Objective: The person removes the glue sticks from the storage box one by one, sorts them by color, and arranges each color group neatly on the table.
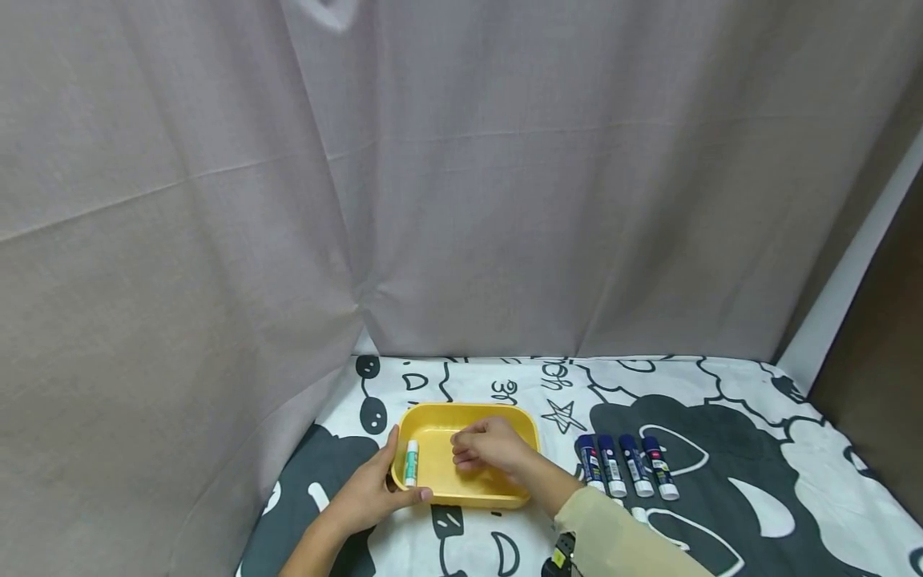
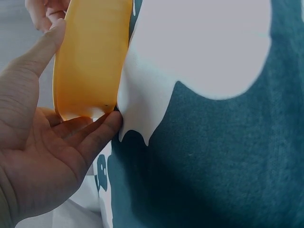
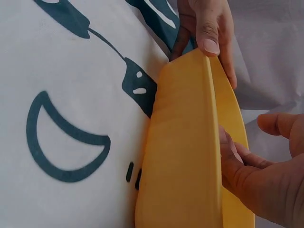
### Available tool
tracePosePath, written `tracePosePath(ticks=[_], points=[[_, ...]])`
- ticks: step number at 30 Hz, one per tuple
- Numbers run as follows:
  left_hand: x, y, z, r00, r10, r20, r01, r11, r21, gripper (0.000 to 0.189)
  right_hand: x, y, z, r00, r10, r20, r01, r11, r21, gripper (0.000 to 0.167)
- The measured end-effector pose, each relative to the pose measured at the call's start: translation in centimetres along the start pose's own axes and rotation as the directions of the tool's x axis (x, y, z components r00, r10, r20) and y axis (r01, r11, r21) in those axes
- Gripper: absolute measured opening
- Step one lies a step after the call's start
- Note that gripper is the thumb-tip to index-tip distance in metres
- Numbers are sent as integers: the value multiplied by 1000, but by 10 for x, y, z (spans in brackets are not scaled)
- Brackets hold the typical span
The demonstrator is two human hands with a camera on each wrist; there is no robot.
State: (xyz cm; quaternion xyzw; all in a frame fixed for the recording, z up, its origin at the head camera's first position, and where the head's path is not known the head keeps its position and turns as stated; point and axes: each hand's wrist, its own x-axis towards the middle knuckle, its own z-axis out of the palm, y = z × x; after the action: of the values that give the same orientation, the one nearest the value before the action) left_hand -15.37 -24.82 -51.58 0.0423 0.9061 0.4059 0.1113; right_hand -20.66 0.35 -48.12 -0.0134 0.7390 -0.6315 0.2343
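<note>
A shallow yellow tray (image 1: pixel 476 502) lies on the patterned cloth. My left hand (image 1: pixel 371 485) grips its left end, thumb at the near rim and fingers along the outer wall, as the left wrist view also shows. Inside the tray, near that hand, is a white glue stick (image 1: pixel 412 463) with a teal label. My right hand (image 1: pixel 493 446) reaches into the tray's right half with fingers loosely curled. In the right wrist view its thumb stands apart from the fingers, which the tray wall (image 3: pixel 183 142) partly hides; no object shows in it.
Several dark blue and white glue sticks (image 1: pixel 628 466) lie side by side right of the tray, beyond the right forearm. A cloth (image 1: pixel 519 381) with black and white cartoon prints covers the surface. Behind it hangs a grey curtain (image 1: pixel 490 240); a brown panel (image 1: pixel 880 361) stands at the right.
</note>
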Motion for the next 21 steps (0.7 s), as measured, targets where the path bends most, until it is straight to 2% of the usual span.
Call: tracePosePath(ticks=[14,21], points=[[0,-2,0,1000,30,-1,-30,1000,-7,134,16,6,28,997,68,23,-69,997,25,30],[1,-3,0,1000,18,4,-18,1000,-4,134,24,9,38,995,103,4,-103,995,13,30]])
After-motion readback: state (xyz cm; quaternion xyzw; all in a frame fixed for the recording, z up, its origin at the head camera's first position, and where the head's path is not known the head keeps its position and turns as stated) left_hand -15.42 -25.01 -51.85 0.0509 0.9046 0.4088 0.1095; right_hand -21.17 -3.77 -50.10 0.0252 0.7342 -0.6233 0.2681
